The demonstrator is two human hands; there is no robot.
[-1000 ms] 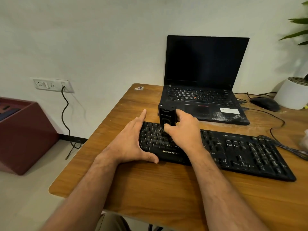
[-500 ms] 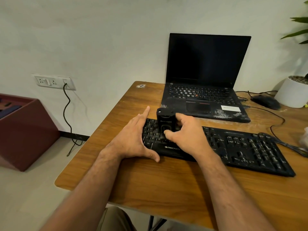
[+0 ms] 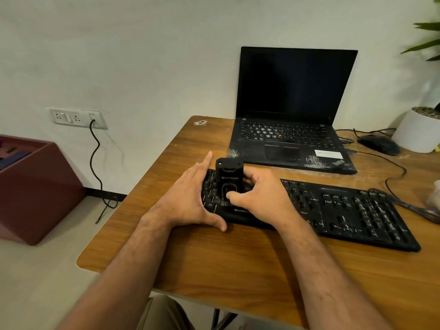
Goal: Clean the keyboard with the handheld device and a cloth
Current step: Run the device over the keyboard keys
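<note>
A black full-size keyboard [image 3: 345,208] lies across the wooden desk [image 3: 214,253]. A small black handheld device [image 3: 229,178] stands upright on the keyboard's left keys. My right hand [image 3: 259,198] grips the device, with the thumb on its front button and the fingers curled round its right side. My left hand [image 3: 188,201] lies with straight fingers along the keyboard's left end, thumb spread against the front edge. I see no cloth for certain; a pale crumpled thing [image 3: 434,198] shows at the right edge.
An open black laptop [image 3: 292,129] with a dark screen stands behind the keyboard. A black mouse [image 3: 378,144], cables and a white plant pot [image 3: 419,132] are at the back right. A maroon box [image 3: 35,186] sits on the floor left, below a wall socket [image 3: 76,117].
My right hand has drawn the device toward me over the left keys. The left hand has stayed at the keyboard's left end. The view has shifted slightly.
</note>
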